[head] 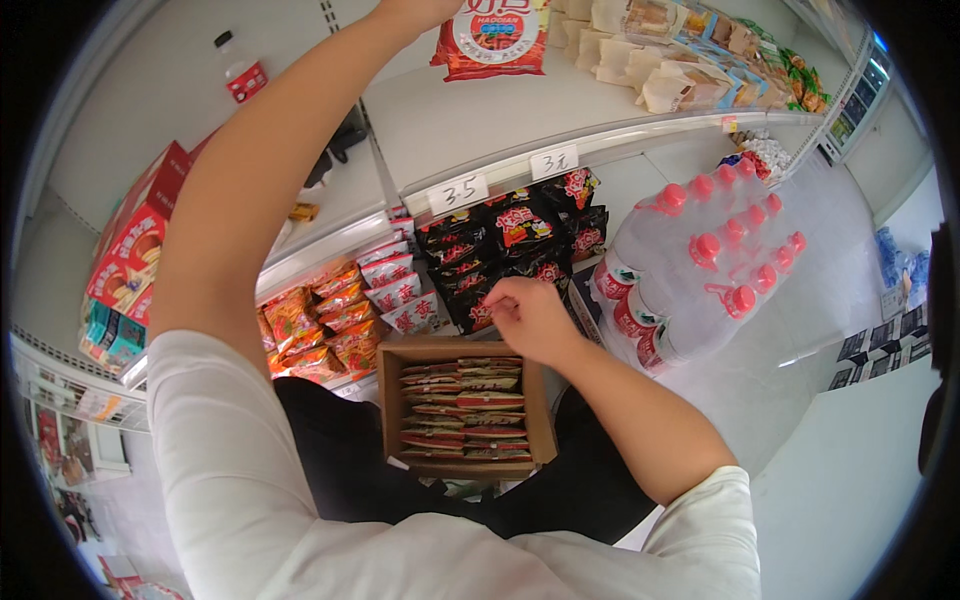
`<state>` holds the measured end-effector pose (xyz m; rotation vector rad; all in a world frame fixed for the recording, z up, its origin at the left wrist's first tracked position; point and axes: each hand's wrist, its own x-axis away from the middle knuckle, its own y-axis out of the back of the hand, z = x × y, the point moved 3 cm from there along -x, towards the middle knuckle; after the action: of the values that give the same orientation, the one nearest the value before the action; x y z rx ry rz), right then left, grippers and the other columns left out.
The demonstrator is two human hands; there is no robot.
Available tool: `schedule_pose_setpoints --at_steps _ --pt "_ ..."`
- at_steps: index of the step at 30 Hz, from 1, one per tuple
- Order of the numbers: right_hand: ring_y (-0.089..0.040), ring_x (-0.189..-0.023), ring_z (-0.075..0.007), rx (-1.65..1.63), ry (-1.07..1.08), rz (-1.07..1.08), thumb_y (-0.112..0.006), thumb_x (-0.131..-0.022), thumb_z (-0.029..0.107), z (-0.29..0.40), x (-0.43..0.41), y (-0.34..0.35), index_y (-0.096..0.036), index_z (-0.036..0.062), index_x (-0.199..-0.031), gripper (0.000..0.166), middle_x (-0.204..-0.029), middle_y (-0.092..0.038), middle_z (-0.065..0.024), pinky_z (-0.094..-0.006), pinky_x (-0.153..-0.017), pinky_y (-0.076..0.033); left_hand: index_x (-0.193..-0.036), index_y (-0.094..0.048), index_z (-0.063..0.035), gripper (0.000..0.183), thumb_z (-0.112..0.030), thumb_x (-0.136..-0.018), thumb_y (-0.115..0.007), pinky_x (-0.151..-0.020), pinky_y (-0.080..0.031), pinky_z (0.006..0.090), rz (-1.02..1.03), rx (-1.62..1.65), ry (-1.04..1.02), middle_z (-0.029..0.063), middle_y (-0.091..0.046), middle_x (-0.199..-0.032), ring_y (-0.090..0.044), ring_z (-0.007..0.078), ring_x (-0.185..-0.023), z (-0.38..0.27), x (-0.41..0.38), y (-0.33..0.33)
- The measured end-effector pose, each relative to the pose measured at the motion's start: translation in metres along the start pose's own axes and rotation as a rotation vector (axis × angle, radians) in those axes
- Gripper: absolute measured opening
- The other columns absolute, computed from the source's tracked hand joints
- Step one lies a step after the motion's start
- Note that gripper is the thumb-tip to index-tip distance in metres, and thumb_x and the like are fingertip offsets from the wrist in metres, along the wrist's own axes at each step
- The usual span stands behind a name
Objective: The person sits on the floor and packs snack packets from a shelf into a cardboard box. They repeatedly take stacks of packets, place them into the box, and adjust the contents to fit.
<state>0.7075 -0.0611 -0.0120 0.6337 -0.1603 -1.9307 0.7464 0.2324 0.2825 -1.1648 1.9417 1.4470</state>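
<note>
My left hand [424, 10] reaches to the top edge of the view, beside the upper left of a red snack bag [496, 41] over the white shelf. Its fingers are cut off by the frame, so their grip is hidden. My right hand [531, 319] hovers by the right rear corner of an open cardboard box [393, 397], fingers curled in and nothing seen in them. In the box, between my black-clothed legs, flat packets [457, 409] stand on edge in two columns. Just beyond that hand lie black snack packets [517, 225].
Orange snack packets [352, 341] and white-and-red packets [397, 292] line the low shelf. A shrink-wrapped pack of red-capped bottles [682, 262] stands at right. Paper-bagged goods [667, 64] fill the upper right shelf. A bottle [241, 69] and red cartons [135, 240] are at left.
</note>
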Motion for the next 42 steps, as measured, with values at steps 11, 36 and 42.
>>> schedule_pose_setpoints --at_steps 11,36,42 --pt "-0.071 -0.087 -0.0155 -0.406 -0.445 -0.125 -0.061 -0.093 0.001 -0.003 0.017 0.025 -0.070 0.0018 -0.098 0.011 -0.093 -0.073 -0.0059 -0.0303 -0.076 -0.056 -0.106 -0.074 0.0059 0.019 -0.007 -0.093 -0.075 -0.076 -0.054 0.0266 0.316 0.736 0.473 0.0060 -0.074 -0.098 -0.067 0.0091 -0.083 -0.068 0.236 0.103" --pt "-0.065 -0.107 -0.0131 -0.438 -0.823 0.457 -0.077 -0.091 0.012 0.000 0.039 -0.099 -0.059 -0.0017 -0.134 0.048 -0.122 -0.070 -0.0096 -0.0313 -0.096 -0.053 -0.099 -0.077 0.0056 0.027 -0.021 -0.094 -0.077 -0.054 -0.043 0.0230 0.459 0.595 0.746 -0.0004 -0.067 -0.073 -0.054 0.0021 -0.062 0.065 0.428 0.051" --pt "-0.067 -0.103 -0.0165 -0.266 -0.976 0.830 -0.080 -0.089 0.017 -0.028 0.062 -0.109 -0.062 -0.0026 -0.132 0.051 -0.115 -0.073 -0.0112 -0.0332 -0.092 -0.054 -0.102 -0.078 0.0021 0.025 -0.022 -0.097 -0.073 -0.065 -0.047 0.0220 0.404 0.325 0.684 0.0008 -0.071 -0.085 -0.060 0.0046 -0.074 0.096 0.413 0.063"
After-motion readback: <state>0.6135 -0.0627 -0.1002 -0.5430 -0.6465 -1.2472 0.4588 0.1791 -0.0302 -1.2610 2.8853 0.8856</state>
